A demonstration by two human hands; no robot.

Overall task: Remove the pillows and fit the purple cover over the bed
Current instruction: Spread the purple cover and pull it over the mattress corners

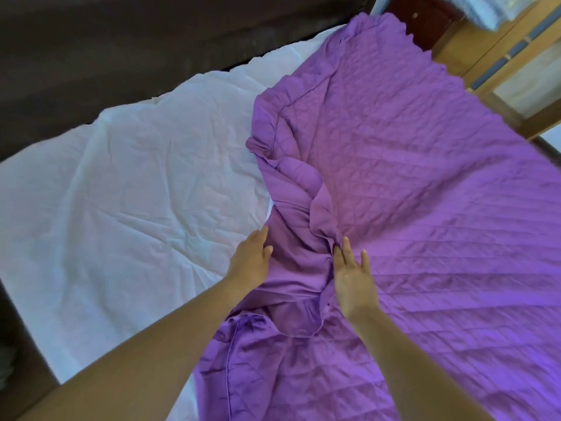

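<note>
Fingers of both hands, left hand [252, 256] and right hand [352, 278], lie unclenched on the bunched purple cover [409, 183] over the white sheet [127, 183].

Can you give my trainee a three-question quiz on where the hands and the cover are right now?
1. True or false: the purple cover already hides the whole white sheet.
2. Which hand lies at the cover's bunched edge, next to the bare sheet: A) left hand B) right hand C) neither?
3. Fill in: the cover's top surface is stitched in a ______ pattern.

Key
1. False. The sheet is bare on the person's left side.
2. A. The right hand lies flat, fingers spread, on the quilted part beside the gathered folds.
3. Quilted, with diagonal lines.
</note>
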